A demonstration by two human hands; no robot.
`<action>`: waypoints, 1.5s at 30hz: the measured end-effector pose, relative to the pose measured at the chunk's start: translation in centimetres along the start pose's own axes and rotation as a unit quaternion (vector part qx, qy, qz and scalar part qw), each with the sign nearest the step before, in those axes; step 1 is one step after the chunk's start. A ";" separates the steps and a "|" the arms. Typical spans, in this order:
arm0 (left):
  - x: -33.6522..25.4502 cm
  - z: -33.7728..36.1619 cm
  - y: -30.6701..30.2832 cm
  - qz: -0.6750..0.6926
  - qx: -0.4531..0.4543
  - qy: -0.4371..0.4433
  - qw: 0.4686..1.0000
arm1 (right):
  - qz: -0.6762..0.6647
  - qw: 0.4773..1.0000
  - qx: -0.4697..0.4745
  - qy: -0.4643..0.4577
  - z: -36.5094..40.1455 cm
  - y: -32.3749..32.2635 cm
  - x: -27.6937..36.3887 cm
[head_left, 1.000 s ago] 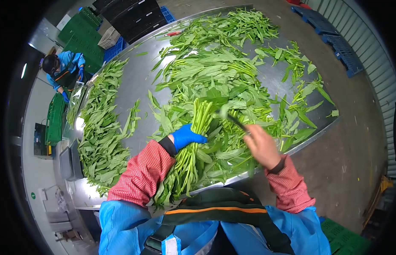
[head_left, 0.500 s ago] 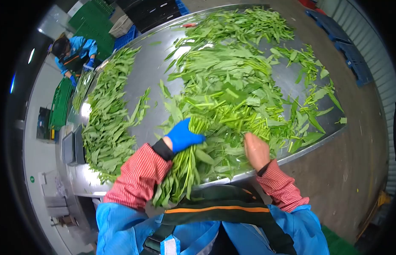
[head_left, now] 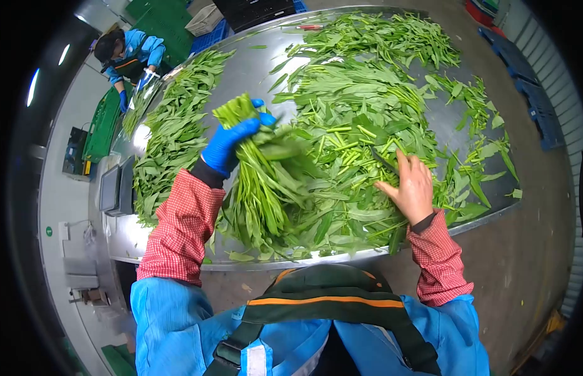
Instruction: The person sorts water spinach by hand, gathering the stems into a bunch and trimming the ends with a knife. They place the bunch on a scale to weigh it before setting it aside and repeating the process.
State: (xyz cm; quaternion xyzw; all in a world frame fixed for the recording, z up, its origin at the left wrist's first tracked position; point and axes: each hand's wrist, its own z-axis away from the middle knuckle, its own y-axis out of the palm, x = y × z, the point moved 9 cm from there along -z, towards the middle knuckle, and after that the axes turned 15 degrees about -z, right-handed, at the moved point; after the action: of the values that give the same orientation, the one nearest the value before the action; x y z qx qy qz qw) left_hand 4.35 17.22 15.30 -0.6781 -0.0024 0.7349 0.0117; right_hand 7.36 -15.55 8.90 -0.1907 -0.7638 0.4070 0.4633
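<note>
My left hand (head_left: 232, 139), in a blue glove, grips a bunch of leafy green stems (head_left: 260, 188) near the cut ends. The ends point up and the leaves hang down over the metal table's near edge. My bare right hand (head_left: 410, 187) is over the heap of greens (head_left: 360, 213), thumb and fingers apart. A dark, thin blade (head_left: 383, 161) lies by its fingertips; whether the hand holds it is unclear. Short cut stem pieces (head_left: 348, 150) are scattered on the heap between my hands.
A long row of greens (head_left: 179, 119) lines the table's left side. More leaves (head_left: 476, 169) lie at the right edge. Another person (head_left: 132, 53) in blue works at the far left, near green crates (head_left: 103, 125). Blue pallets (head_left: 536, 103) stand at the right.
My left hand has lifted the bunch and moved it up and left, away from the heap. My right hand has moved right and slightly up, its fingers now spread.
</note>
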 end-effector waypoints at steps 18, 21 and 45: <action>3.0 0.4 -1.5 -0.188 -0.156 -0.025 0.969 | -0.787 0.511 0.274 0.212 -3.6 18.6 15.2; 7.3 5.4 -0.9 -0.212 -0.034 -0.128 0.968 | -0.814 0.442 0.264 0.270 -2.9 20.4 13.0; 9.6 12.4 0.6 -0.459 -0.232 -0.019 0.858 | -0.797 0.365 0.427 0.223 0.9 23.4 15.9</action>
State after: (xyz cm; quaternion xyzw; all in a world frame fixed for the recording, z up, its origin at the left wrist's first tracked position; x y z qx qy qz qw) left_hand -8.81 16.98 6.67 -0.5693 -0.4834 0.6373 0.1900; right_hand -3.31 8.61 -1.24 0.6461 -0.1534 0.0625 0.7451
